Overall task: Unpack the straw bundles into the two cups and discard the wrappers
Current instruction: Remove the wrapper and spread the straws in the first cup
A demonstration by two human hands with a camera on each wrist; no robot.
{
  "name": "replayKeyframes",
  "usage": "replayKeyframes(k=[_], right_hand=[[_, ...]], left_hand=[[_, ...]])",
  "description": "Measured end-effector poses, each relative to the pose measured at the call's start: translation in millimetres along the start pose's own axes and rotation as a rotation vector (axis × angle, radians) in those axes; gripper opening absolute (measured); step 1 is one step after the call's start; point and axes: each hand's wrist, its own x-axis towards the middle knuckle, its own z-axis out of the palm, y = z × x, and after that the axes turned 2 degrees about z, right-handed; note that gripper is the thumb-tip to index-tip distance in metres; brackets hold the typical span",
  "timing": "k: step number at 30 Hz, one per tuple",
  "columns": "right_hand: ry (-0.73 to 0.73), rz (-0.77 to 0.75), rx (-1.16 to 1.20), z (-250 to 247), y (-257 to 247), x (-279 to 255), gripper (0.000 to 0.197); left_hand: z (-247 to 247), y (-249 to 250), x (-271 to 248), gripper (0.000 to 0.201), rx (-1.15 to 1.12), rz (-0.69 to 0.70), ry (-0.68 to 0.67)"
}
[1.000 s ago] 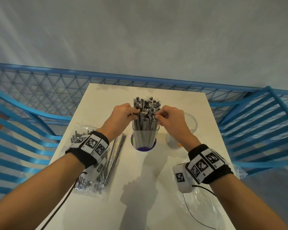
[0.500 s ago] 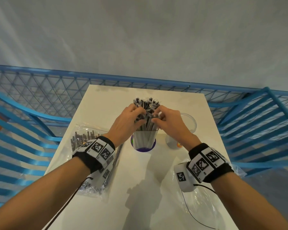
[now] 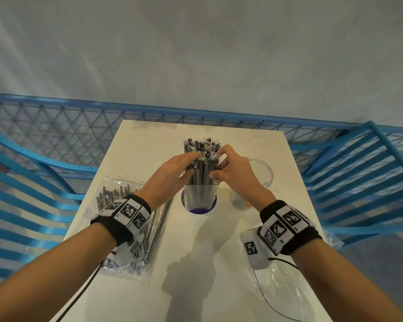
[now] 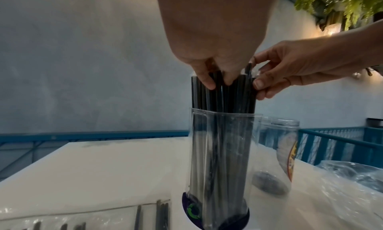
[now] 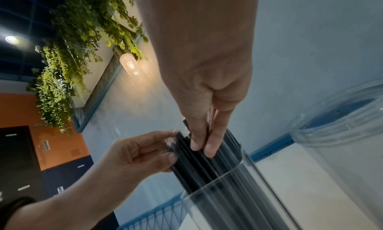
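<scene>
Black straws [image 3: 201, 169] stand in the clear cup [image 3: 200, 197], where left hand [image 3: 170, 174] and right hand [image 3: 234, 169] pinch their tops from opposite sides; the cup's label is unreadable.

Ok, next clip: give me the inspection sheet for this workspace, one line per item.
Surface: white table, shadows on it.
Job's things: dark straws upright in clear cup; second cup to its right holds no straws; unopened bundle lies at left.
Clutter: clear wrapper near right edge.
Hands: left hand and right hand both pinch the straws near their tops.
Cables: black cable from right wrist; another under left forearm.
Surroundings: blue railing, grey wall, hanging plants and a lit lamp.
</scene>
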Motion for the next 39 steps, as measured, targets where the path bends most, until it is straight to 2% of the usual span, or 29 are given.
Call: replayKeyframes(k=[2, 5, 8, 12, 15, 17, 21, 24, 28, 32, 35, 37, 39], right_hand=[[-0.004, 0.004, -0.037, -5.3, 0.4, -0.7, 0.037], [-0.013, -0.009, -0.078, -11.0, -0.9, -1.0, 0.031], [-0.057, -0.018, -0.117, -14.0, -2.9, -2.1, 0.029], [-0.049, -0.018, -0.128, -20.5, 2.3, -6.7, 0.024], [-0.007, -0.002, -0.138, -27.1, 6.6, -8.9, 0.024], [0.006, -0.043, -0.144, -29.0, 4.6, -11.0, 0.025], [0.05, -0.236, -0.188, -18.1, -5.8, -10.7, 0.022], [0.044, -0.295, -0.252, -5.7, -5.7, -6.3, 0.007], [0.044, -0.255, -0.32, 1.7, -1.4, -3.3, 0.009], [-0.079, -0.181, -0.277, -17.0, -15.4, 4.2, 0.01], [0.025, -0.17, -0.23, -32.1, -23.9, 18.5, 0.012], [0.107, -0.128, -0.284, -37.1, -22.6, 34.3, 0.022], [0.035, -0.062, -0.349, -36.3, -18.9, 48.5, 0.038]], left_hand=[[-0.1, 1.5, -4.0, 0.061, 0.049, 0.073, 0.018], [5.8, 4.4, -4.4, 0.073, 0.293, 0.153, -0.111], [14.4, 2.6, 0.3, 0.072, 0.486, 0.198, -0.193], [17.1, 5.1, 7.1, 0.064, 0.569, 0.18, -0.296], [11.3, 10.2, 9.8, 0.06, 0.501, 0.091, -0.343], [4.6, 15.0, 10.0, 0.057, 0.434, 0.085, -0.335], [-12.0, 21.5, 16.9, 0.048, 0.126, 0.03, -0.113], [-22.2, 15.6, 29.5, 0.044, 0.077, -0.034, -0.005], [-29.8, 4.0, 40.6, 0.039, 0.079, -0.08, 0.012], [-29.8, -2.5, 43.8, 0.04, 0.038, -0.13, 0.003], [-27.0, -6.2, 47.4, 0.038, -0.017, -0.198, -0.015], [-25.2, -7.4, 52.3, 0.038, -0.053, -0.283, -0.061], [-23.1, -8.4, 58.3, 0.04, -0.101, -0.351, -0.105]])
